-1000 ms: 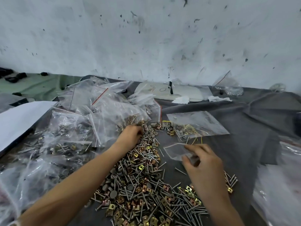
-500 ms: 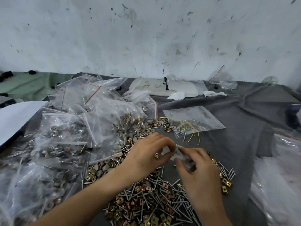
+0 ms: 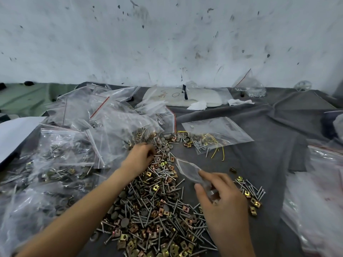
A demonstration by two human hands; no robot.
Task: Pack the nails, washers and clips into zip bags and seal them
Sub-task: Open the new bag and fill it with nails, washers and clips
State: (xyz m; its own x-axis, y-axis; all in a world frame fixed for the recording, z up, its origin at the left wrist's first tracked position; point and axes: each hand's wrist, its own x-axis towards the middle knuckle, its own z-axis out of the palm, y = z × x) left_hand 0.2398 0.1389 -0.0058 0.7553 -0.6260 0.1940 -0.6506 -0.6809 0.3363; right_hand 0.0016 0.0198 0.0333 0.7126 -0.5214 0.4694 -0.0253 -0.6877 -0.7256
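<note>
Grey cloth covers the worktop (image 3: 278,127) below a stained white wall (image 3: 167,43). I record a loose heap of nails, washers and clips (image 3: 154,201) at centre, with filled bags (image 3: 61,154) piled to its left. The left hand (image 3: 139,158) is at the heap's far end with its fingers curled down among the pieces; I cannot tell whether it grips any. The right hand (image 3: 220,197) pinches a small zip bag (image 3: 189,169) between thumb and fingers, above the heap's right edge, mouth pointing toward the left hand. A larger flat bag (image 3: 219,130) lies beyond.
</note>
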